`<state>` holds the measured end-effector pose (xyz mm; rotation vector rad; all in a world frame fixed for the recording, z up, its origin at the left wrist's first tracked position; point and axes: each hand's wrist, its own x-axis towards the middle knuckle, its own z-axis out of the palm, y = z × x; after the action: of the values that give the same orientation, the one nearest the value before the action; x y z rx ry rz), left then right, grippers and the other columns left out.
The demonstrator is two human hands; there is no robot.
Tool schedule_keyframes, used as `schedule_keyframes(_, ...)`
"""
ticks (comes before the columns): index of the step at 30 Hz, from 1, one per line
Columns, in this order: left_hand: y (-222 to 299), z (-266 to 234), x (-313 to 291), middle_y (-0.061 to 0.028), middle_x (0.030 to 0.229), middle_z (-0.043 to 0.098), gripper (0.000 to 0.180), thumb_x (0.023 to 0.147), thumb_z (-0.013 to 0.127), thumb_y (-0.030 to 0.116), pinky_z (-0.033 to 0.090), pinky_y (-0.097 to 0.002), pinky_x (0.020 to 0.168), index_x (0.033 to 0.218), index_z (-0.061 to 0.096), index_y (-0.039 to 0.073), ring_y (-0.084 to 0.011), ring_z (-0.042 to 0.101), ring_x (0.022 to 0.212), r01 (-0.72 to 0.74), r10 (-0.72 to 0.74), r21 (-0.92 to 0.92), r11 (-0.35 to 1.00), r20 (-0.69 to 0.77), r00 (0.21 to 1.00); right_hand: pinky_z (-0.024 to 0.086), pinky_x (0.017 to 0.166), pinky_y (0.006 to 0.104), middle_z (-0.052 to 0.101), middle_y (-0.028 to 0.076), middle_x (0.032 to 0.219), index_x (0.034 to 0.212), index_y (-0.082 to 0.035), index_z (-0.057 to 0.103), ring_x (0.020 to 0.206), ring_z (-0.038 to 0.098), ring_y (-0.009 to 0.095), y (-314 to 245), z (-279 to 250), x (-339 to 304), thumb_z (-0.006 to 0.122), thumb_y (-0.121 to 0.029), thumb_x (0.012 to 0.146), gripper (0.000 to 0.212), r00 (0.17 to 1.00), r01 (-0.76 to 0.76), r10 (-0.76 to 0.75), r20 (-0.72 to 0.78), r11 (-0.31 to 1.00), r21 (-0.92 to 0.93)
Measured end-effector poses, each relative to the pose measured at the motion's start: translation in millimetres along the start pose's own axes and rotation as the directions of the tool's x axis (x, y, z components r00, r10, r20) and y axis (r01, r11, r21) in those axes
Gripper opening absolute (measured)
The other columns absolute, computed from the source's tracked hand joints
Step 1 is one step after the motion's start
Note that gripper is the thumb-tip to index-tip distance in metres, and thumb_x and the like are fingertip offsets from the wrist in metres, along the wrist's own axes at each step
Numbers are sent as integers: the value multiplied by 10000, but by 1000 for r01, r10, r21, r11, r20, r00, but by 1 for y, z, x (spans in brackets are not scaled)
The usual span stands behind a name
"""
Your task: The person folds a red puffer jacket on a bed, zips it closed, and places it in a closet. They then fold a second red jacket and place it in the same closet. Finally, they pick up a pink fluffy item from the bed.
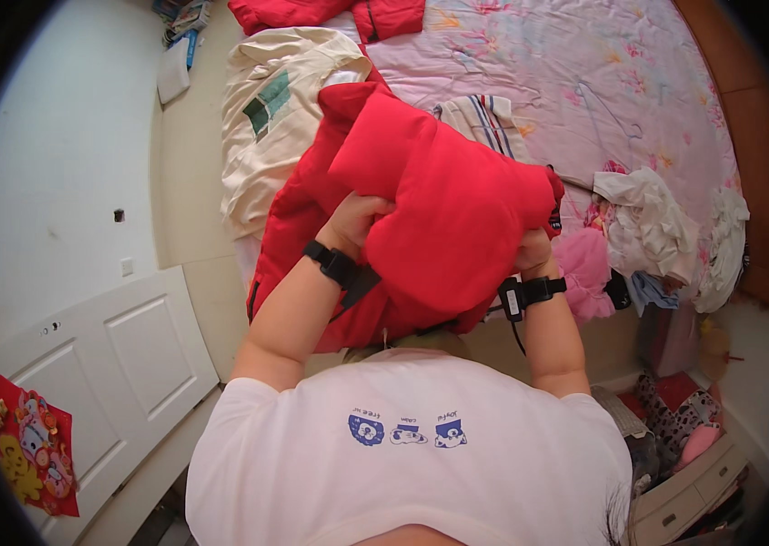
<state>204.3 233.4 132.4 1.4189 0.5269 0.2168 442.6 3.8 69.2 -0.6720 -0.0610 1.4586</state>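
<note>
Bedroom with a wide bed under even light

A pink floral bedspread covers the bed, its far right edge meeting a brown wooden headboard. Left stands a pale wall and a white panelled door; drawers sit lower right.

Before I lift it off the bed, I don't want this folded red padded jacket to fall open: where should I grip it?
Probably by its two side edges, where the left hand and right hand already are. The red padded jacket is a thick folded bundle raised over the bed; coming in from both sides with fingers underneath should pinch the layers together.
</note>
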Motion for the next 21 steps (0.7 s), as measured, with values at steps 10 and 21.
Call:
schedule_keyframes(10, -28, 21, -38, -93, 1010, 667, 324, 886, 556, 209, 503, -342, 838, 1092, 600, -37, -194, 637, 913, 637, -671, -265, 724, -58, 739, 492, 858, 512, 543, 33, 1302, 1290, -171, 472, 1170, 536, 265, 85, -20, -34, 562, -353, 910, 431, 787, -240, 236, -570, 968, 70)
schedule_keyframes(21, 56, 89, 27, -92, 1222, 588, 359, 916, 507, 97, 406, -315, 993, 1266, 511, 13, -202, 546, 1154, -44, 84, -595, 802, 40, 996, 514, 834, 411, 586, 55, 1239, 1275, -108, 505, 1073, 585, 259, 19, 33, -14, 502, -386, 925, 447, 956, -118, -94, 276, 742, 660)
